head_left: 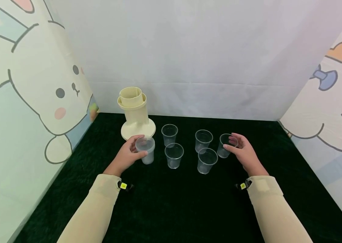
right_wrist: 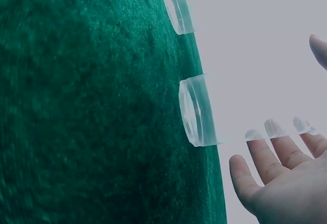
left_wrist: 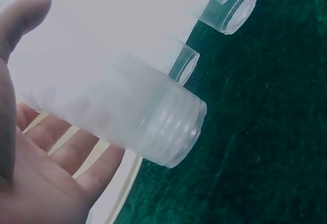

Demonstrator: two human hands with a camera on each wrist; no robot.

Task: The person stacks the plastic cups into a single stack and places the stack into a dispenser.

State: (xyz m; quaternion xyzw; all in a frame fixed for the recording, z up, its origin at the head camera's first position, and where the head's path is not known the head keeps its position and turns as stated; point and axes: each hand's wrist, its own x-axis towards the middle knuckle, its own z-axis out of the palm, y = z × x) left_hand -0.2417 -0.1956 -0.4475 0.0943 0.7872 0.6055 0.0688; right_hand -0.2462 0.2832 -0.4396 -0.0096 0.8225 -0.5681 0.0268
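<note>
In the head view my left hand (head_left: 127,153) holds a stack of nested clear plastic cups (head_left: 148,156), thumb across the near side and fingers behind. The left wrist view shows ringed layers near the bottom of the stack (left_wrist: 171,132). Farther right, my right hand (head_left: 244,152) holds a single clear plastic cup (head_left: 223,151) near its rim, between thumb and fingers. Through that cup (right_wrist: 196,111), the fingertips show in the right wrist view. Between the hands, upright cups stand in two pairs, including a front left cup (head_left: 174,160) and a front right cup (head_left: 206,165).
A cream cylindrical stand (head_left: 136,116) with a round base and an open tube on top rises behind my left hand. Dark green cloth (head_left: 183,202) covers the table. A white curtain (head_left: 189,60) hangs behind, with cartoon-printed panels (head_left: 46,84) at both sides.
</note>
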